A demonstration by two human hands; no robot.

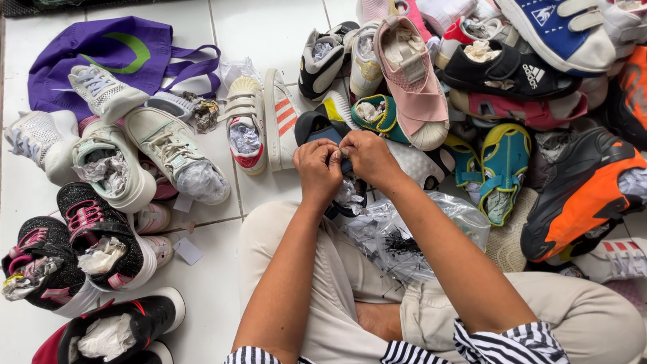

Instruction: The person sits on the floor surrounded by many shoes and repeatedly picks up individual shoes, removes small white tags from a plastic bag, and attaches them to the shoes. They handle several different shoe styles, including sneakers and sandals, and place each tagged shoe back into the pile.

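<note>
I sit cross-legged on a white tiled floor. My left hand [317, 170] and my right hand [367, 156] meet over a small dark shoe [311, 125], fingers pinched together at its top. White stuffing paper [349, 194] shows below the hands. What the fingertips pinch is too small to tell. A clear plastic bag [404, 236] with small dark pieces inside rests on my lap, just under my right forearm.
Sorted shoes lie at left: white sneakers [172, 152], black glitter sneakers [87, 229], a black and red pair [118, 330]. A purple cloth bag [101, 54] lies far left. A heap of shoes fills the right: pink sandal [411, 74], teal sandals [502, 168], orange and black sneaker [579, 195].
</note>
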